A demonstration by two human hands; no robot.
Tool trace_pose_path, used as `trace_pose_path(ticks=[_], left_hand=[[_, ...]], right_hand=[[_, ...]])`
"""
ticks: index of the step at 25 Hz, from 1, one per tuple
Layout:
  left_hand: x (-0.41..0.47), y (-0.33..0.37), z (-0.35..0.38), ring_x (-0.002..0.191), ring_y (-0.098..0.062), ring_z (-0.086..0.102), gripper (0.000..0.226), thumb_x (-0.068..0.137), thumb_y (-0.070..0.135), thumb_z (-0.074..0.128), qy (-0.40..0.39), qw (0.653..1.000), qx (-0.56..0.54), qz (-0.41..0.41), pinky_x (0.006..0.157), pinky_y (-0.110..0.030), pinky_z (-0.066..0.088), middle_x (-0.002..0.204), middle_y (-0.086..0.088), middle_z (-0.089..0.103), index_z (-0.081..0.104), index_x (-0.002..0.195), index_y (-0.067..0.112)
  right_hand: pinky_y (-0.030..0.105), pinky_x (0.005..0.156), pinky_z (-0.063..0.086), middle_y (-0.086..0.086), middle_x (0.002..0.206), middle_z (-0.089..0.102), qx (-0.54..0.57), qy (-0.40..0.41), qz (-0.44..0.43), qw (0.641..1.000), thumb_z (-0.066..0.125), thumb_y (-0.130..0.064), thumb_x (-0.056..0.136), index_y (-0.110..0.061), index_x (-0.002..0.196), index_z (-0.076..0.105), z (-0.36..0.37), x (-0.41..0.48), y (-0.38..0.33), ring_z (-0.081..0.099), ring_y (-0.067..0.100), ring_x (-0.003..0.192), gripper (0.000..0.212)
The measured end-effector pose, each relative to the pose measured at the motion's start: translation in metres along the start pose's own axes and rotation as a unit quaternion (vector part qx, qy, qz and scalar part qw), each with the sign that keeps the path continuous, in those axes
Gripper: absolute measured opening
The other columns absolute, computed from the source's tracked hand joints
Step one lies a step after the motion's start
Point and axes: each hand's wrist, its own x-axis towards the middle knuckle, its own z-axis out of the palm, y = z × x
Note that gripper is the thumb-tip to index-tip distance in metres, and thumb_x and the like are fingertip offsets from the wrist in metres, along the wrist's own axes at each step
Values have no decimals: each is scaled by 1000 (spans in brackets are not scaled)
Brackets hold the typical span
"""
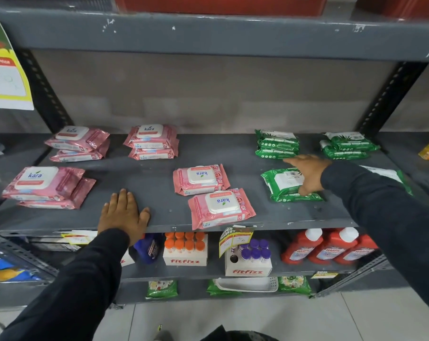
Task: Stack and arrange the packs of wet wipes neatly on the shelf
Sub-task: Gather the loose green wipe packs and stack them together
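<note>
Your left hand (124, 214) lies flat, palm down and fingers spread, on the bare front of the grey shelf (156, 168), holding nothing. Your right hand (307, 173) reaches over the front green stack (286, 185), fingers extended toward the back and thumb down against the stack's near right edge; it rests on the top pack, and whether it grips the pack cannot be told.

Pink packs (all marked "kara"): a back-left stack (79, 143) of two, skewed; a back-middle stack (151, 141) of two; a front-left stack (46, 187) of two, the lower one poking out to the right. Two more pink groups lie with labels turned away from you: a middle stack (201, 179) of two, and just in front of it a single pack (220, 207) whose near corner overhangs the shelf edge.

Green packs: a back stack (277, 143) just behind your right fingertips, a back-right stack (347, 145), the front stack under your hand, and a further green pack (390, 174) mostly hidden by your right sleeve (385, 212).

The shelf below holds two "fitfizz" boxes (185, 252) of capped tubes and red bottles (329, 244); a yellow price tag (233, 238) hangs from the edge of the upper shelf.
</note>
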Motion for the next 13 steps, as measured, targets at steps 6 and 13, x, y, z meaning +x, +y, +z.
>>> trace_pose_path(ticks=[6,13], left_hand=[[1,0,1,145,-32,8,73,92,51,24,-3,1000,1,-1,117,-46,12,159,-14,10,15,147,4],[1,0,1,145,-32,8,73,92,52,22,-1,1000,0,1,118,-45,12,159,-14,9,14,147,5]], right_hand=[[38,108,40,10,153,37,47,-8,41,998,71,-61,70,-14,150,23,-17,-3,0,41,30,135,104],[44,94,47,15,134,54,13,70,99,993,29,-61,90,-16,133,48,-18,0,-11,53,34,119,65]])
